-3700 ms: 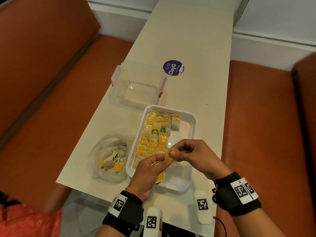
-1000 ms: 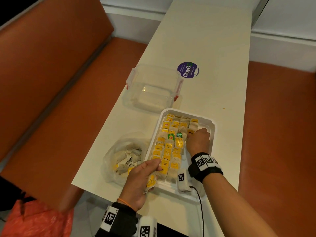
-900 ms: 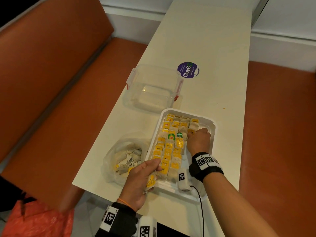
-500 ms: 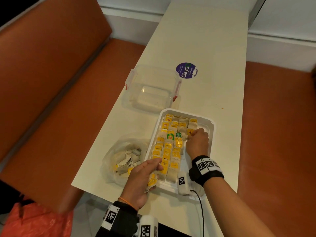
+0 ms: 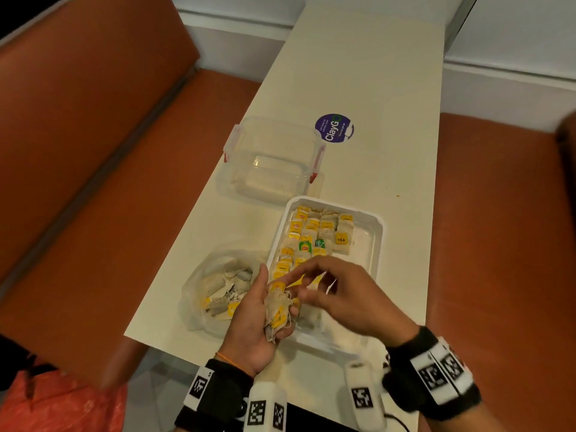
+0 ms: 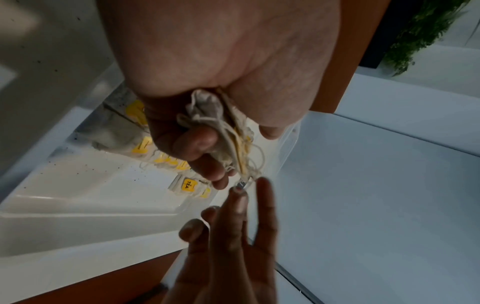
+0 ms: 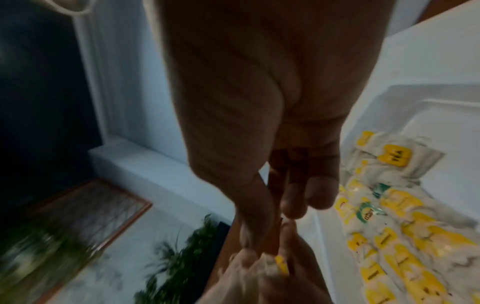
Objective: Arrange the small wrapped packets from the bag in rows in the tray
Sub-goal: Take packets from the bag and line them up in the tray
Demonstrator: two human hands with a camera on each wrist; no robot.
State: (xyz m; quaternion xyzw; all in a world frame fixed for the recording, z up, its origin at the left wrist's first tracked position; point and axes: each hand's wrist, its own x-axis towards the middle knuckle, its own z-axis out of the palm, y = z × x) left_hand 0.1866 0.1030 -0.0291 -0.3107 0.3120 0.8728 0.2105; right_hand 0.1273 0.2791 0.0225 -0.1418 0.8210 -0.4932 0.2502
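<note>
Table [image 5: 358, 73] bearing the white tray [image 5: 378, 227], where three full columns of packets [image 5: 307, 236] are lying in rows and a fourth is only beginning; the right side is sitting bare. The bag [image 5: 199, 294] beside it is still holding several packets. The left hand [image 5: 252, 319] is gripping a small bunch [image 5: 279, 310] over the tray's near end; the right hand [image 5: 339, 294], fingers loosely extended and empty, is reaching for its strings. Judged roughly two-thirds done.

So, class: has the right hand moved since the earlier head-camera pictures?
Yes. The right hand has pulled back from the tray's far rows toward its near end, meeting the left hand, which holds a bunch of packets.
</note>
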